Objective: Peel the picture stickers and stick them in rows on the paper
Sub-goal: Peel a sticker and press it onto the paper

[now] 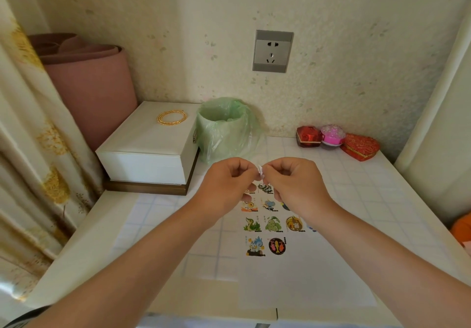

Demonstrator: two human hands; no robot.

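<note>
Sticker [260,169] sits pinched between left hand [229,177] and right hand [288,177] above the paper [305,276], whose bottom-row gap lies nearer the right.

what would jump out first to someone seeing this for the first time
The left hand and right hand meet mid-frame above the table, pinching a small white sticker between them. Just below, bright cartoon stickers sit in rows on the paper. Behind, a green-bagged bin stands beside a white box with a gold bracelet on top.
</note>
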